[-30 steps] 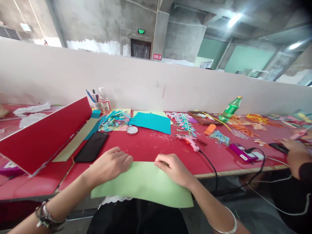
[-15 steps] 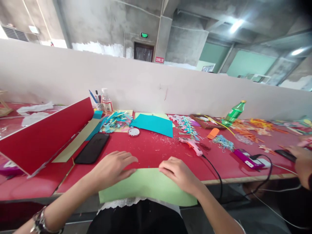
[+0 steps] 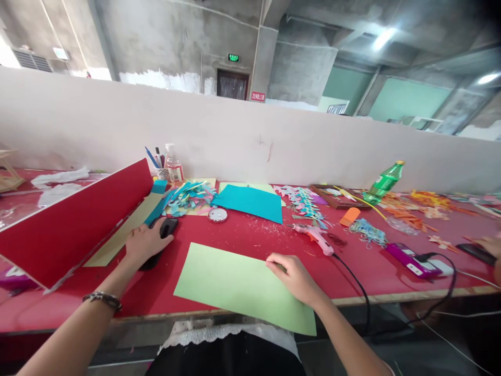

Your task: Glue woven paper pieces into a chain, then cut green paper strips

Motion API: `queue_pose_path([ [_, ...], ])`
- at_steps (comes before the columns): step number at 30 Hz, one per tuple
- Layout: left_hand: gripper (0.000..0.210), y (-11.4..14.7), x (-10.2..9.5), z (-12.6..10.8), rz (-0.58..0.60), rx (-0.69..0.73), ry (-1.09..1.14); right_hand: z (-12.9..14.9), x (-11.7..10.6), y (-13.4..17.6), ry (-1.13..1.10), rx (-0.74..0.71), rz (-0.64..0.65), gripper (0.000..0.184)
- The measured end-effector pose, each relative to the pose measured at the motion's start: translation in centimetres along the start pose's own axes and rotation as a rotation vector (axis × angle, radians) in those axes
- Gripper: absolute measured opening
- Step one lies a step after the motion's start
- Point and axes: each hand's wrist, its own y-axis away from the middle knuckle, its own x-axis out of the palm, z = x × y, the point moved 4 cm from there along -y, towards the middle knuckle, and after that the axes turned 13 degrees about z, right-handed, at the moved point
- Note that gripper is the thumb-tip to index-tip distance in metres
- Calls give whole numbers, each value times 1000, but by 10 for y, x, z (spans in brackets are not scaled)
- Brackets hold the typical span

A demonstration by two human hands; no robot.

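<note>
Left hand (image 3: 145, 242) has moved, partly hiding the phone (image 3: 169, 227).

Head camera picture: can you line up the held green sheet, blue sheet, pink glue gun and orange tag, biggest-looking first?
Green sheet
Blue sheet
Pink glue gun
Orange tag

Green is nearest the camera, which helps it look biggest.

This looks like a paper-craft workshop: a long, red-topped worktable (image 3: 238, 237) bearing a heap of thin blue, yellow and pink paper strips (image 3: 192, 195) and a pink plastic glue gun (image 3: 320, 242), a pale smooth partition (image 3: 219, 130), bare grey concrete walls (image 3: 176, 36) and a lit green exit sign (image 3: 234, 57).
</note>
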Motion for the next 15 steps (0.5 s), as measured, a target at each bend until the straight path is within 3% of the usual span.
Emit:
queue_pose_path([
  [3,67,-8,3,-1,47,-95,17,-2,-3,-9,17,-5,4,26],
  [6,67,-4,-5,-19,-23,-20,6,-2,0,-20,35,-23,37,25],
  [9,50,19,-18,-66,-79,228,-13,0,10,-30,67,-46,96,22],
  [11,36,42,-21,-111,-43,626,38,2,16,-35,112,-57,107,18],
  [12,33,51,-22,-128,-30,731,87,2,18,-37,143,-62,98,16],
  [15,23,64,-19,-158,10,846,213,4,20,-38,255,-83,24,14],
])
